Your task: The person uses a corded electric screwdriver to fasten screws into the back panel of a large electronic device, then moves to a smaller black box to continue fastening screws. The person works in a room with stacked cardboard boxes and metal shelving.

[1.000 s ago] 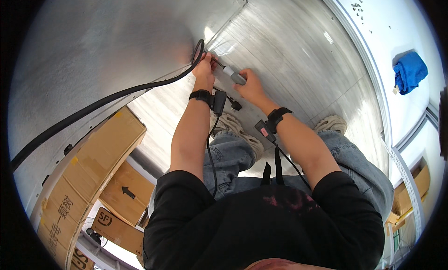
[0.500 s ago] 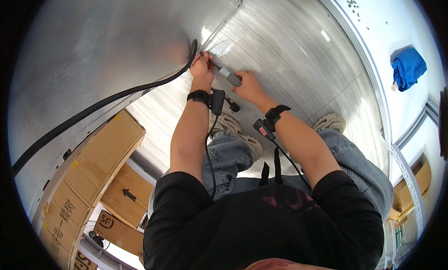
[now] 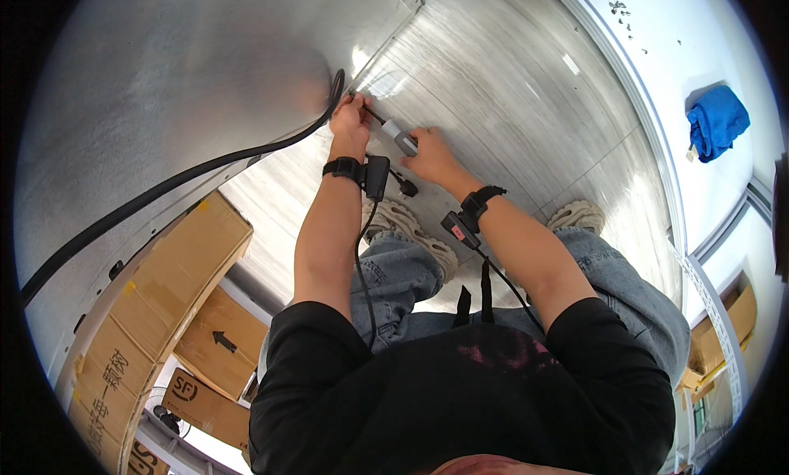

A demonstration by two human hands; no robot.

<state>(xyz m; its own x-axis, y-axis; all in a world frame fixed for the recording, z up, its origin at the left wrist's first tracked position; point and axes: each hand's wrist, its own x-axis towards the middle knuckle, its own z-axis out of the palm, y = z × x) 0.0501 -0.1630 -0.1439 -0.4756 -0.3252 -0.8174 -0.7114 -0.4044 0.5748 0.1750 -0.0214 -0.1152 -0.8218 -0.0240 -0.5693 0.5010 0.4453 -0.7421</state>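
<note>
Steadying a tool at the metal seam

Holding the grey tool (image 3: 400,136), the right hand (image 3: 431,156) is closed around its handle. The left hand (image 3: 349,123) pinches its thin tip beside the black cable (image 3: 189,175), probably to guide it. Brown boxes (image 3: 177,290) stand lower left; a blue cloth (image 3: 717,120) lies far right.

Black long-sleeved top pushed up, blue jeans, beige shoes, black cabled wristbands.

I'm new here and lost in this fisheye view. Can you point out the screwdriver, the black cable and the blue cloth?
screwdriver (image 3: 398,135): head view, on its grey handle.
black cable (image 3: 197,172): head view, midway along its run on the metal wall.
blue cloth (image 3: 717,120): head view, middle of the crumpled cloth.
</note>
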